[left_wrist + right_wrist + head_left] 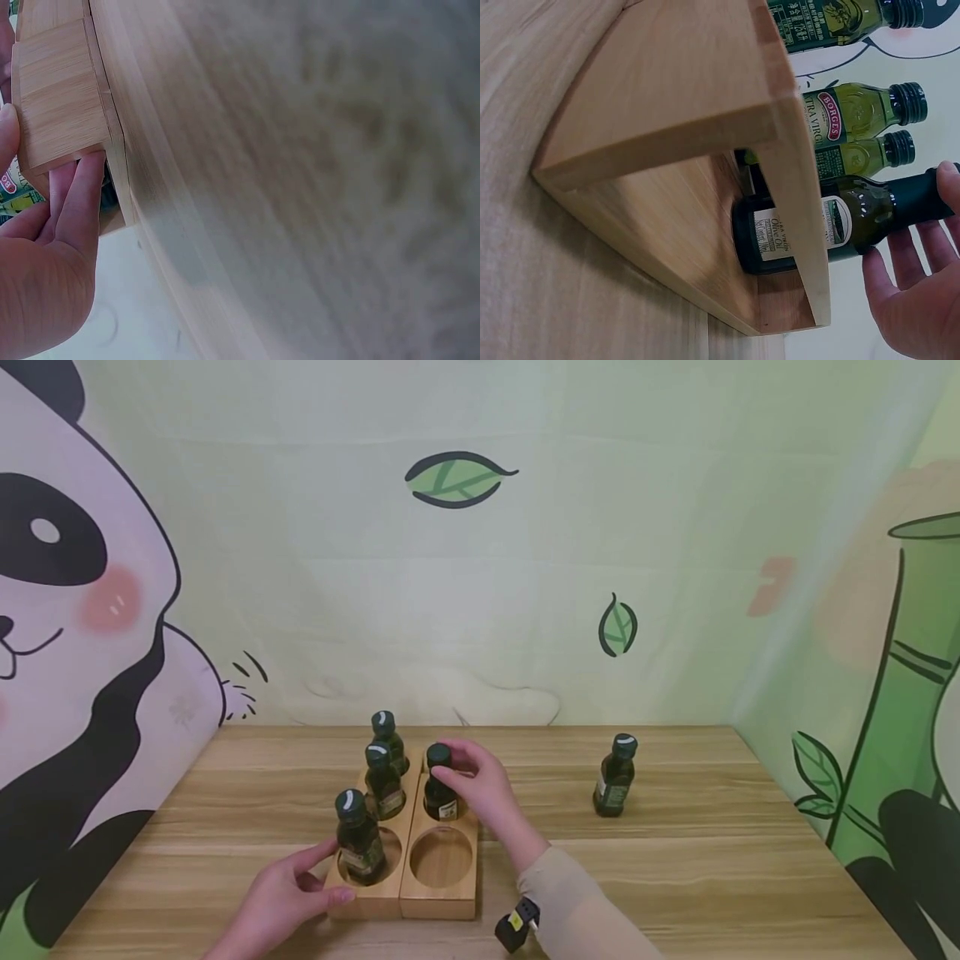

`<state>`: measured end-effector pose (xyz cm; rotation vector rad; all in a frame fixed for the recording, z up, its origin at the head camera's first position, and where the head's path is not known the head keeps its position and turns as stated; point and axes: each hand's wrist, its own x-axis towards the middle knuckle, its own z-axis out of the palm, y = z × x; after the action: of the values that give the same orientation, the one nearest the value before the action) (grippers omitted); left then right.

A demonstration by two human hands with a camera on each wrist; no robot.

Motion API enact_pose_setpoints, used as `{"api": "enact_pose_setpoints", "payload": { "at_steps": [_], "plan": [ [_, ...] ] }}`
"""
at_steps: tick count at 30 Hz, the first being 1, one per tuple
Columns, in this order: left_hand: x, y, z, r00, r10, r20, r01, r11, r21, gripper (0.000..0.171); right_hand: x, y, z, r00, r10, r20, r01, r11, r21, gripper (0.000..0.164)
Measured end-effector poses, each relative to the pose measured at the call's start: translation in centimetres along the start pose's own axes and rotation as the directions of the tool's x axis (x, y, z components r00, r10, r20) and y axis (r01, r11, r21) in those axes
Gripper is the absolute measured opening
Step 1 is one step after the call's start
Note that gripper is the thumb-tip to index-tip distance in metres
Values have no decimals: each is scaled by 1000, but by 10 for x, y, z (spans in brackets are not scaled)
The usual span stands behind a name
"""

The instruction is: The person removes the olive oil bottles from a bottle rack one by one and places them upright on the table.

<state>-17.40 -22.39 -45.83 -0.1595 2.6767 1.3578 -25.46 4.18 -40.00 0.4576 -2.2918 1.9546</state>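
My right hand (483,781) pinches the dark cap and neck of an olive oil bottle (441,795), which stands in the rear hole of the right wooden bottle rack (438,907). In the right wrist view the bottle's base (751,236) is inside the rack, below its top board. My left hand (277,893) grips the front left corner of the left wooden rack (367,906), and its fingers (81,195) reach under the top board. Three green-capped olive oil bottles stand in that left rack: front (362,847), middle (384,785) and back (386,739).
Another olive oil bottle (615,781) stands upright on the wooden table (675,868), to the right of the racks. A small black device (517,924) is beside my right sleeve. A printed cloth with a panda (195,668) hangs behind the table.
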Motion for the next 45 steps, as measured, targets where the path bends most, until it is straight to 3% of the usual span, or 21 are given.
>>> {"api": "enact_pose_setpoints", "payload": {
  "at_steps": [10,17,20,30,45],
  "plan": [
    [0,-1,1,1000,18,3,-18,1000,-4,90,-2,-5,-2,997,-37,-66,39,999,32,33],
    [-1,0,0,999,32,-5,-32,999,8,91,16,17,-7,993,-59,-100,64,997,43,37],
    [-2,-1,0,999,36,-6,-36,999,6,91,17,15,-11,991,-71,-114,77,996,43,38],
    [-1,0,0,999,41,-2,-41,999,20,92,11,2,-24,985,-68,-160,80,994,74,37],
    [-2,0,0,999,35,-2,-35,999,12,91,-6,3,-45,975,-67,-211,88,992,88,38]
  ]
}}
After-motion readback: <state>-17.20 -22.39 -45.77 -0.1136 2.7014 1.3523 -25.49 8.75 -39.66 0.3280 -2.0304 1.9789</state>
